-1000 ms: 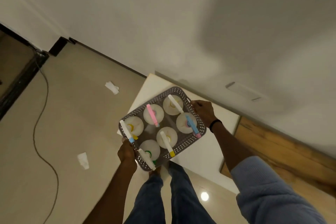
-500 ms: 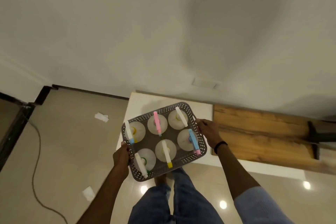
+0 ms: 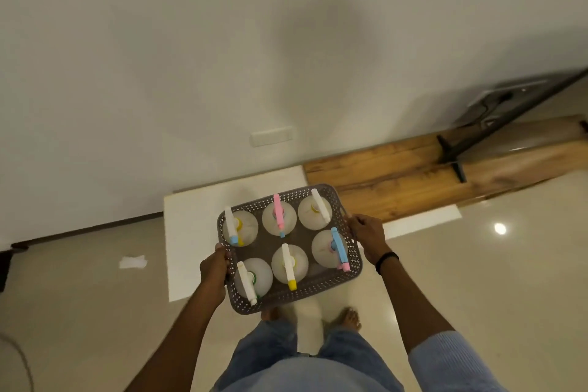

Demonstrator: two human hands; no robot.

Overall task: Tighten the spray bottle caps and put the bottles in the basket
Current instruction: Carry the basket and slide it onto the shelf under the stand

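Note:
A grey perforated basket is held in the air in front of me, above the floor and my feet. Several white spray bottles stand in it in two rows, among them one with a pink trigger, one with a blue trigger and one with a yellow tip. My left hand grips the basket's left rim. Gripping the right rim is my right hand, with a black band on its wrist.
A low white table stands against the white wall just beyond the basket. A wooden bench runs to the right, with a dark stand on it. A scrap of paper lies on the glossy floor at left.
The view has swung right and down. The basket, still held in both hands, now sits nearer my body, over my feet, with the wooden bench more in view.

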